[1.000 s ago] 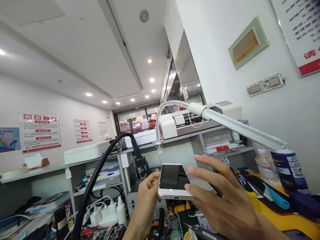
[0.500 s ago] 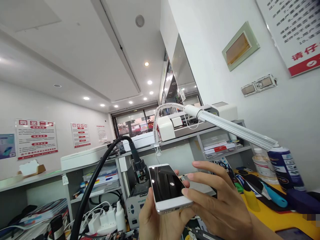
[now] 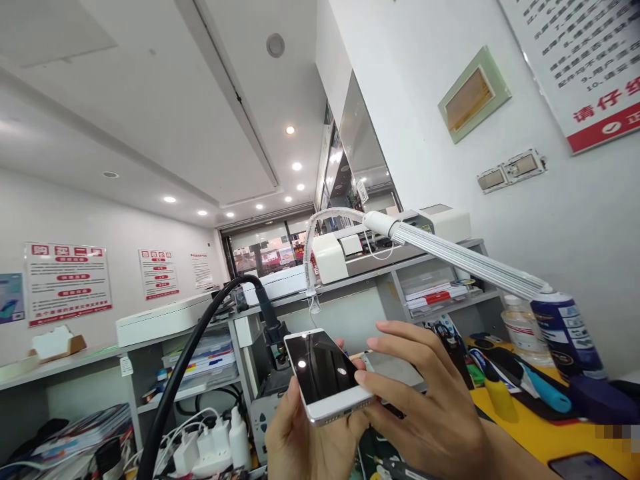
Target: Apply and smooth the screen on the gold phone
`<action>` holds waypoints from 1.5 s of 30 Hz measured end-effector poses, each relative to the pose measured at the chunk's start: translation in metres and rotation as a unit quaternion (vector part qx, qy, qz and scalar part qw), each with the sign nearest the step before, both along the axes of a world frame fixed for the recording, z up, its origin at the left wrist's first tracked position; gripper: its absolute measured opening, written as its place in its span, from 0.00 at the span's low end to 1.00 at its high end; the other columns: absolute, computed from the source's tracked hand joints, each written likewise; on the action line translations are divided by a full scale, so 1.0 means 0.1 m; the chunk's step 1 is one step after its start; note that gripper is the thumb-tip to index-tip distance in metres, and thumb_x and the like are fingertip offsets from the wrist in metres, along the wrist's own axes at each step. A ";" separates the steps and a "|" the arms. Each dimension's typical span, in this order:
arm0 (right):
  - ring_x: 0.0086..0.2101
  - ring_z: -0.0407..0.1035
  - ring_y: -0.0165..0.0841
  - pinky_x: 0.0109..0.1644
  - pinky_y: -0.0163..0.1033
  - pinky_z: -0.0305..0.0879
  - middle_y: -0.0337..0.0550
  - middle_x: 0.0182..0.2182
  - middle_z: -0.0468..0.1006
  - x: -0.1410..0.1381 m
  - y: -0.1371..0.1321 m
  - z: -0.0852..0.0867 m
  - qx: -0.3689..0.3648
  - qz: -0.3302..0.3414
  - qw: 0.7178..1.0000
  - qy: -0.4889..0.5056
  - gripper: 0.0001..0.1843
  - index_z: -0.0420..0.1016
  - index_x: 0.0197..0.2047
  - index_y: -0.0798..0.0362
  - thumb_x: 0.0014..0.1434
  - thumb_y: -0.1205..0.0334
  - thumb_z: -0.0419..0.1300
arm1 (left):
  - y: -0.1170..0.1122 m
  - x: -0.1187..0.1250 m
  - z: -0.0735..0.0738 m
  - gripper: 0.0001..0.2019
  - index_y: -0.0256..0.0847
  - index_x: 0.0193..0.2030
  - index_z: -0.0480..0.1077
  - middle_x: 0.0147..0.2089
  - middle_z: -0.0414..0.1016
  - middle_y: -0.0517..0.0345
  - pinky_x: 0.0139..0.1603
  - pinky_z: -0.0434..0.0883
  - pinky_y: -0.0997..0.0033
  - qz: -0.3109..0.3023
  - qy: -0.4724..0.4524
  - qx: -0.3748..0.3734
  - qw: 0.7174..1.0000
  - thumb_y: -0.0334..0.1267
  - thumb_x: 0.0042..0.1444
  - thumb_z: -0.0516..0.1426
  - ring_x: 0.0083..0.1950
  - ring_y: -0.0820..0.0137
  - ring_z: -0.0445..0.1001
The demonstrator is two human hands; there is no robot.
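Observation:
A white-framed smartphone (image 3: 327, 373) is tilted screen-up in front of me. Its dark screen mirrors a few ceiling lights. My left hand (image 3: 305, 433) cradles it from below, thumb along the left edge and fingertips showing past the right edge. From the right, my right hand (image 3: 425, 400) grips the phone's lower right corner. Its index fingertip rests at the edge, the thumb is mostly hidden beneath, and the other fingers are raised and spread.
A black cable (image 3: 185, 360) arches up at left near a grey bench unit (image 3: 260, 420). White chargers (image 3: 213, 440) stand at lower left. A lamp arm (image 3: 460, 253) crosses above the right side. A blue spray can (image 3: 567, 337) and tools lie on the yellow surface (image 3: 530, 427).
The phone and both hands have shifted slightly left in the view. The background has also moved a little left as the camera turned. The grip looks the same.

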State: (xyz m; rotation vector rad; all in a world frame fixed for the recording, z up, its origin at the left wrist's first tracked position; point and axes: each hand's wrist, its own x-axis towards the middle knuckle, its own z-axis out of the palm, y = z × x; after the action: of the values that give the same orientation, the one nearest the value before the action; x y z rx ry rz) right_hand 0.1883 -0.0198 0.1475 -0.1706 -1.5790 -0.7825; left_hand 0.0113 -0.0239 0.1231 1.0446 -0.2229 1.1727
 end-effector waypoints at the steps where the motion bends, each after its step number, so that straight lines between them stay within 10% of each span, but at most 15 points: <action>1: 0.53 0.68 0.47 0.55 0.54 0.73 0.52 0.46 0.73 0.00 -0.01 0.00 -0.001 -0.002 1.000 0.001 0.08 0.79 0.39 0.58 0.55 0.75 0.65 | 0.00 0.00 0.00 0.22 0.43 0.56 0.78 0.60 0.78 0.47 0.67 0.64 0.58 0.004 0.001 -0.001 1.000 0.48 0.67 0.48 0.64 0.59 0.72; 17: 0.55 0.66 0.50 0.56 0.57 0.69 0.55 0.49 0.71 0.00 -0.02 0.02 -0.023 0.003 1.000 0.007 0.11 0.80 0.43 0.60 0.54 0.73 0.66 | -0.04 0.03 0.08 0.23 0.41 0.61 0.73 0.61 0.77 0.47 0.67 0.63 0.64 -0.006 -0.003 0.035 0.999 0.45 0.67 0.48 0.65 0.63 0.71; 27: 0.59 0.64 0.47 0.62 0.53 0.66 0.55 0.54 0.72 -0.04 -0.16 -0.06 -0.130 0.101 0.985 0.055 0.31 0.64 0.63 0.63 0.56 0.72 0.63 | -0.02 0.04 0.05 0.25 0.37 0.62 0.73 0.60 0.77 0.42 0.71 0.57 0.54 -0.007 -0.025 0.021 0.999 0.45 0.69 0.44 0.65 0.57 0.71; 45: 0.51 0.68 0.46 0.54 0.57 0.66 0.55 0.49 0.72 -0.15 -0.13 -0.10 -0.050 -0.002 0.998 0.028 0.23 0.77 0.54 0.57 0.57 0.80 0.57 | -0.03 0.08 0.04 0.16 0.48 0.55 0.79 0.56 0.81 0.51 0.68 0.64 0.56 0.022 -0.071 -0.011 0.997 0.38 0.67 0.52 0.63 0.56 0.73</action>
State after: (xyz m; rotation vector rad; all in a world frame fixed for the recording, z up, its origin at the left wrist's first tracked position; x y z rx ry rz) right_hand 0.1731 -0.0324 0.1379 -0.2666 -1.5669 -0.6970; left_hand 0.0197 -0.0269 0.1271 0.9526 -0.2999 1.2876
